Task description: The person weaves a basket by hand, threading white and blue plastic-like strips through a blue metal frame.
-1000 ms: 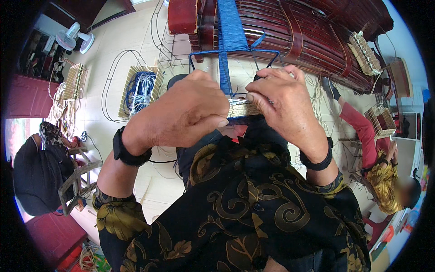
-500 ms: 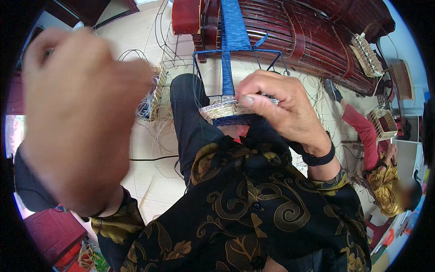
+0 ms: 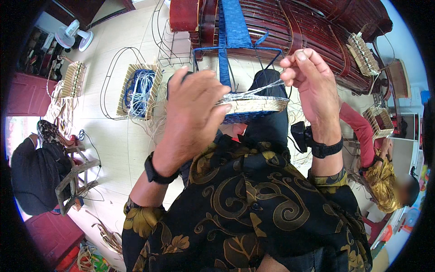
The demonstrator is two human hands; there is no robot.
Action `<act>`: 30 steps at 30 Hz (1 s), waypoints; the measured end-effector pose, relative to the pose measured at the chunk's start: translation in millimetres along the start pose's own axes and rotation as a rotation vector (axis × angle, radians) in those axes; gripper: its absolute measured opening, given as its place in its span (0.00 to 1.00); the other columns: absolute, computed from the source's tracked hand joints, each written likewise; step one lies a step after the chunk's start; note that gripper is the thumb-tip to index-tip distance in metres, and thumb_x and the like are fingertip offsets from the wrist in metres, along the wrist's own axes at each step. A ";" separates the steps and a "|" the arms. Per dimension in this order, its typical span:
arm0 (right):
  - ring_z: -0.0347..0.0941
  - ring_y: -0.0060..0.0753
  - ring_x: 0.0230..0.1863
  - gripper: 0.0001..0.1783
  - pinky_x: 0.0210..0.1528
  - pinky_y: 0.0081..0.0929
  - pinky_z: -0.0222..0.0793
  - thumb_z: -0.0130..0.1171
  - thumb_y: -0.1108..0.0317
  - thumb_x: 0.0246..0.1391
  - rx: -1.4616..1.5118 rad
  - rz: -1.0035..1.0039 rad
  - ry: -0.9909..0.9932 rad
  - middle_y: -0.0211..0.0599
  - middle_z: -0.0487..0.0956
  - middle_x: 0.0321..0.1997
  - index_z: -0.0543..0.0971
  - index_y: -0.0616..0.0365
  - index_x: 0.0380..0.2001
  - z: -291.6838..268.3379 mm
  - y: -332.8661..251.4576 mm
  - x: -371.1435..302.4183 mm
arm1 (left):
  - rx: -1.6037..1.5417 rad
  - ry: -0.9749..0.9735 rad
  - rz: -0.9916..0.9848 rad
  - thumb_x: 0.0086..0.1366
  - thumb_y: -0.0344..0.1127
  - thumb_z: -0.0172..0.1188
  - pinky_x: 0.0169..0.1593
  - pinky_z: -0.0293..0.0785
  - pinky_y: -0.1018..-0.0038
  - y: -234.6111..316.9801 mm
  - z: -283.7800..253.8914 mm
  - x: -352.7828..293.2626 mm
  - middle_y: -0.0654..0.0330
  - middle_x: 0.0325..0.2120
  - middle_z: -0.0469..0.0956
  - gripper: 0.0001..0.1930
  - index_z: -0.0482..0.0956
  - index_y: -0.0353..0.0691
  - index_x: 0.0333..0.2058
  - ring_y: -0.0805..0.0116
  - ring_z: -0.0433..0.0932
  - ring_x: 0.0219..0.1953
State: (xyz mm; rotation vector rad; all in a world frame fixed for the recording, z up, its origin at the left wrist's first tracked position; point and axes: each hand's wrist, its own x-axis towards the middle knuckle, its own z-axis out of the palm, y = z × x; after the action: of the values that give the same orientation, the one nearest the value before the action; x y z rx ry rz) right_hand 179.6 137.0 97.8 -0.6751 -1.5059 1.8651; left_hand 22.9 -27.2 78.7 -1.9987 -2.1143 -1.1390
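Left hand (image 3: 192, 115): over the left end of the woven basket (image 3: 258, 105); fingertips partly hidden, cannot tell whether gripping.
Right hand (image 3: 312, 84): above the basket's right end, fingertips pinching silvery strands (image 3: 262, 91).
Woven basket: pale over blue, between both hands.
Wooden bench (image 3: 312, 41): beyond the basket.

Pale tiles cover the floor (image 3: 111, 149), their seams visible. A dark red slatted wooden bench (image 3: 317, 45) stands towards one o'clock, with a pale bluish wall (image 3: 410, 45) at two. A white fan (image 3: 65, 37) sits at ten, above a red panel (image 3: 31, 93). A bright patch (image 3: 20, 129) shows at nine, near a wooden stool (image 3: 81, 170) at half past eight.
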 end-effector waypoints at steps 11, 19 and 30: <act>0.66 0.20 0.21 0.09 0.24 0.16 0.61 0.46 0.66 0.57 -0.057 0.002 0.157 0.33 0.73 0.25 0.71 0.59 0.27 -40.2 0.2 -46.6 | -0.028 -0.081 -0.072 0.53 0.28 0.56 0.54 0.54 0.61 -7.4 17.0 -1.5 0.62 0.20 0.72 0.02 0.76 0.39 0.27 0.64 0.71 0.27; 0.62 0.16 0.16 0.12 0.19 0.14 0.55 0.47 0.63 0.57 -0.287 0.141 0.328 0.28 0.71 0.18 0.71 0.56 0.23 -55.6 -14.3 -61.0 | -0.173 -0.067 -0.147 0.53 0.29 0.55 0.52 0.53 0.59 -4.3 12.8 0.6 0.62 0.19 0.71 0.03 0.75 0.41 0.27 0.63 0.71 0.28; 0.72 0.23 0.22 0.06 0.25 0.18 0.65 0.57 0.73 0.47 -0.762 -0.092 -0.152 0.36 0.77 0.24 0.77 0.61 0.30 10.5 4.0 -56.8 | -0.394 -0.092 -0.292 0.52 0.29 0.56 0.35 0.63 0.72 -4.5 17.9 2.2 0.59 0.21 0.71 0.03 0.72 0.36 0.24 0.64 0.69 0.26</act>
State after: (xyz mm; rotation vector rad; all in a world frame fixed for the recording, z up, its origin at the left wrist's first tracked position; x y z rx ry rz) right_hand 208.9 87.1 96.0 -0.7807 -2.3285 1.2587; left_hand 26.7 -15.9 64.5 -1.9545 -2.4500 -1.6543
